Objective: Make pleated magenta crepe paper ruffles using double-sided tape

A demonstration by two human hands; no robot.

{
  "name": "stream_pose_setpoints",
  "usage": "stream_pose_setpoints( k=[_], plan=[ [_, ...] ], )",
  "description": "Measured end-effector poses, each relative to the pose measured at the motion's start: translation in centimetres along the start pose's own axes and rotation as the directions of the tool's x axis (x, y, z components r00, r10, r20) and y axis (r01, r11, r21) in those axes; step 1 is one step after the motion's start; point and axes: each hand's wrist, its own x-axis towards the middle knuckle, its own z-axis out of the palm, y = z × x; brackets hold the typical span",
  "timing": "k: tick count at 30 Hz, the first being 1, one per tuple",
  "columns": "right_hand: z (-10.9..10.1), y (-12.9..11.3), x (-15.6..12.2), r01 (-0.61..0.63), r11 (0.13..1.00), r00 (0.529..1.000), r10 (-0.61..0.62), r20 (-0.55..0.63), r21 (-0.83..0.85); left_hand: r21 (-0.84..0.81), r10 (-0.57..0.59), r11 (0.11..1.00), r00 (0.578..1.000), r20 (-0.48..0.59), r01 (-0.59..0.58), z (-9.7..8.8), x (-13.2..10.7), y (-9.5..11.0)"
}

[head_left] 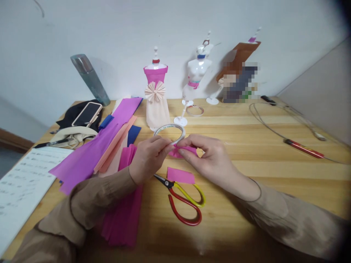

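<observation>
My left hand [150, 156] and my right hand [210, 155] meet over the middle of the table, fingers closed in pinches. Between them they grip a small gathered piece of pink crepe paper [175, 152]; fingers hide part of it. A thin roll of tape [170, 126] rises just behind the fingertips, touching or very near both hands; whether it is held I cannot tell. Below the hands lies a flat pink strip [181, 175], next to scissors [185, 199] with one red and one yellow handle. Magenta crepe paper [124, 215] lies under my left forearm.
A mini mannequin [156, 87] wears a pink top and a cream pleated bow; white mannequins [197, 71] stand to its right. Purple paper [109, 129], a phone [87, 114], a bottle [90, 78] and a printed sheet [22, 190] occupy the left. A cable [260, 120] lies right.
</observation>
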Motion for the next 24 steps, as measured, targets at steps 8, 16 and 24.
stream_pose_setpoints(
  k=[8,16,24],
  plan=[
    [0.18,0.18,0.13,-0.009,0.992,1.000,0.009,0.000,0.123,-0.003,0.009,1.000,1.000,-0.010,-0.009,0.13,0.03,-0.23],
    [-0.03,-0.04,0.08,0.005,0.997,0.998,-0.010,-0.061,-0.082,-0.112,-0.063,0.992,0.998,0.007,0.063,0.45,-0.15,-0.46],
    [0.13,0.75,0.28,-0.088,0.996,0.995,0.088,-0.037,-0.002,-0.267,-0.157,0.941,0.967,0.201,0.209,0.06,0.27,0.39]
  ],
)
